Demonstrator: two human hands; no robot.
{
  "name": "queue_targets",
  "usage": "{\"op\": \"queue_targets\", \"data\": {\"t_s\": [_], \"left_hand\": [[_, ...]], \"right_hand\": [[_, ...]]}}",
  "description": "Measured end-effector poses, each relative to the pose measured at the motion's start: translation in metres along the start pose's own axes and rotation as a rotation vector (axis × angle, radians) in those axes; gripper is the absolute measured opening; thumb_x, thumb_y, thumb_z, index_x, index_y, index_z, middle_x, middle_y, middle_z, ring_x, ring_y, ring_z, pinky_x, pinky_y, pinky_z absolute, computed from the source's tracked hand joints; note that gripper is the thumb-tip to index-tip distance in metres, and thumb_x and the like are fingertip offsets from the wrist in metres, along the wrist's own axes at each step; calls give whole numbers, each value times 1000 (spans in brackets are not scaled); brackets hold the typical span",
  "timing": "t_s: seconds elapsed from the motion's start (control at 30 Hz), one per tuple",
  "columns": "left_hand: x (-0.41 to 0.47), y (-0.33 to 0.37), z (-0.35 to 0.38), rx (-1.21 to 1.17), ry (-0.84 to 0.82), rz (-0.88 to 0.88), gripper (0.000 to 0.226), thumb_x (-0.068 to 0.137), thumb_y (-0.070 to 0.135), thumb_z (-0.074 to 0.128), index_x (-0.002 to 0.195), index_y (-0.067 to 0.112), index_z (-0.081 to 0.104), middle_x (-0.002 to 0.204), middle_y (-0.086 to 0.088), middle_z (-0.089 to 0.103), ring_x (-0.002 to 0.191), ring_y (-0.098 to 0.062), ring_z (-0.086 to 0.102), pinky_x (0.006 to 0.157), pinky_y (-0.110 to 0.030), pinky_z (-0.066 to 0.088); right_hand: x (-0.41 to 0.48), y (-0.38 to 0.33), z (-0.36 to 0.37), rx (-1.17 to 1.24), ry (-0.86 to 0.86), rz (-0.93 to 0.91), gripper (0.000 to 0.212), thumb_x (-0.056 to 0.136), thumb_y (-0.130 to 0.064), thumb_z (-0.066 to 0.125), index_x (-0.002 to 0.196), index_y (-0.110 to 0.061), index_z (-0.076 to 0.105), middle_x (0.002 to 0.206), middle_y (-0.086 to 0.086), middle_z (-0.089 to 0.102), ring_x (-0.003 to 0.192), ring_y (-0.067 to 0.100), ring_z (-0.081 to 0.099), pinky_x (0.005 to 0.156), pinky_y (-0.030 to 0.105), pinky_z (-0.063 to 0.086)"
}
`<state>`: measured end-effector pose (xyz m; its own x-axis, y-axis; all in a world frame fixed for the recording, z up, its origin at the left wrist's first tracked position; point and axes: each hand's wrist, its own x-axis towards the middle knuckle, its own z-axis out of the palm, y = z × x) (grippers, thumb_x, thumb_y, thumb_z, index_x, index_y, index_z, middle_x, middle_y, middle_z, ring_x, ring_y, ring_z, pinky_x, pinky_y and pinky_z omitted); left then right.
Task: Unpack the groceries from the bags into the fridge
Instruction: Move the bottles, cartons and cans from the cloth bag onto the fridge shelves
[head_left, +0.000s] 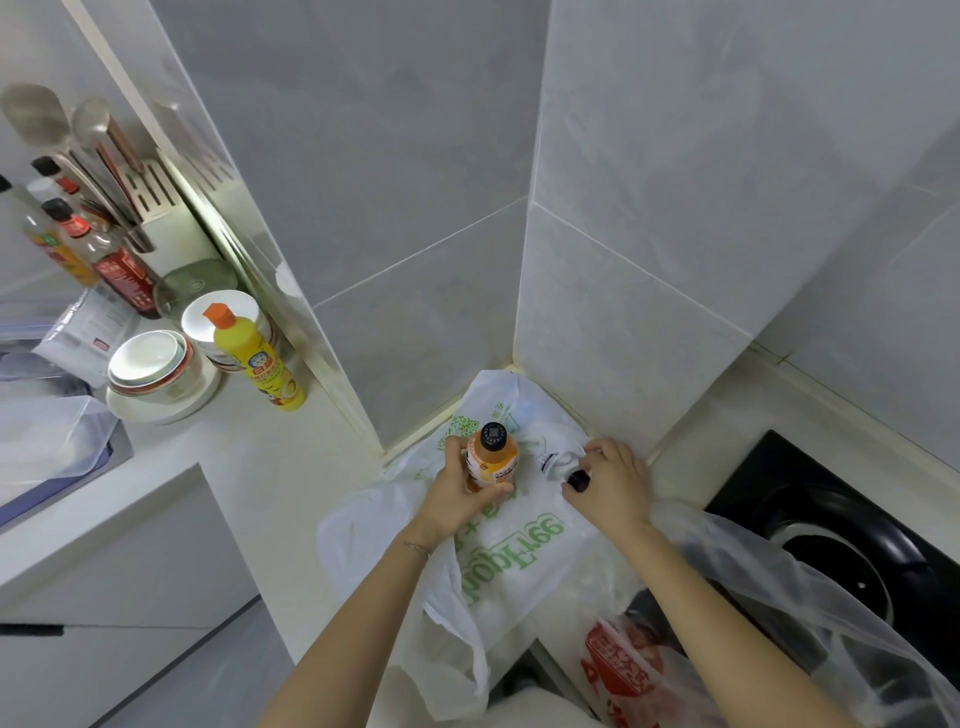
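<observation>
Orange bottle (491, 460), black-capped and upright, sits in the curled fingers of the left hand (457, 499), over the white bag (514, 551) with green print. Just beside those fingers, the right hand (613, 488) pinches a small dark item (577, 480) at its fingertips. What the item is cannot be made out, as bag folds hide the rest. A red-printed bag (623, 670) is cut off below.

The white plastic bag (519, 571) carries large green lettering, upside down from here; only the digits "99" read clearly, the letters after them do not. The black cap of the orange bottle (491, 462) bears a QR code. The labels on the yellow bottle (254, 358), the dark sauce bottle (124, 275) and the red-printed bag (623, 670) are too small or blurred to read.
</observation>
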<state>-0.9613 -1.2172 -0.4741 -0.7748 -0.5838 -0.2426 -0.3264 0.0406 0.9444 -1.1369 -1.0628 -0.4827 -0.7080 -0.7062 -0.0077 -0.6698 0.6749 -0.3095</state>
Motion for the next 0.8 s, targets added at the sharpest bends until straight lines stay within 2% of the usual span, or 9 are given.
{"op": "queue_targets", "data": {"t_s": [0.1, 0.17, 0.27, 0.33, 0.47, 0.63, 0.73, 0.8], "left_hand": [[0, 0, 0, 9, 2, -2, 57, 78, 20, 81, 110, 18, 34, 110, 1, 64, 95, -2, 64, 79, -15, 50], [-2, 2, 1, 12, -1, -8, 58, 79, 19, 81, 113, 15, 34, 110, 4, 64, 97, -2, 64, 79, -13, 49], [-2, 3, 1, 13, -6, -13, 58, 80, 16, 79, 116, 11, 34, 110, 7, 63, 93, 8, 62, 77, -10, 48], [-2, 3, 0, 14, -6, -16, 58, 80, 16, 79, 116, 11, 34, 110, 7, 63, 92, 10, 61, 76, -10, 48], [-2, 2, -1, 10, -8, -10, 57, 80, 19, 80, 113, 15, 34, 111, 7, 63, 97, 3, 62, 80, -13, 49], [-3, -1, -4, -20, -19, 13, 56, 76, 22, 81, 109, 23, 36, 115, 2, 64, 106, -10, 64, 93, -31, 52], [-3, 0, -4, -30, -13, 25, 55, 75, 22, 82, 107, 24, 37, 114, 1, 65, 106, -12, 64, 92, -31, 52], [-2, 0, -3, -31, -12, 22, 54, 77, 18, 81, 107, 25, 37, 115, 2, 64, 107, -11, 64, 92, -28, 52]], "right_hand": [[1, -11, -13, 106, 92, -18, 32, 59, -24, 79, 84, -8, 65, 94, 4, 63, 94, 30, 57, 83, 37, 45], [4, -19, -24, 162, 129, -37, 31, 60, -22, 79, 84, -9, 65, 100, 3, 62, 98, 28, 56, 86, 35, 42], [7, -29, -39, 243, 173, -68, 23, 64, -21, 80, 79, -12, 66, 113, 1, 58, 109, 24, 51, 92, 31, 34], [8, -35, -47, 259, 190, -102, 24, 63, -23, 82, 77, -12, 66, 115, 1, 57, 111, 23, 49, 92, 30, 32], [8, -47, -54, 239, 191, -205, 29, 63, -28, 84, 77, -10, 66, 108, 1, 59, 104, 24, 53, 87, 29, 32], [11, -55, -68, 248, 184, -236, 26, 68, -27, 82, 82, -10, 68, 106, 0, 61, 102, 23, 54, 86, 28, 33], [10, -53, -69, 311, 138, -242, 29, 70, -25, 82, 88, -6, 68, 100, 4, 62, 96, 25, 56, 86, 34, 42], [9, -52, -70, 382, 116, -196, 31, 74, -26, 81, 92, -5, 67, 98, 4, 62, 94, 23, 56, 84, 30, 44]]}}
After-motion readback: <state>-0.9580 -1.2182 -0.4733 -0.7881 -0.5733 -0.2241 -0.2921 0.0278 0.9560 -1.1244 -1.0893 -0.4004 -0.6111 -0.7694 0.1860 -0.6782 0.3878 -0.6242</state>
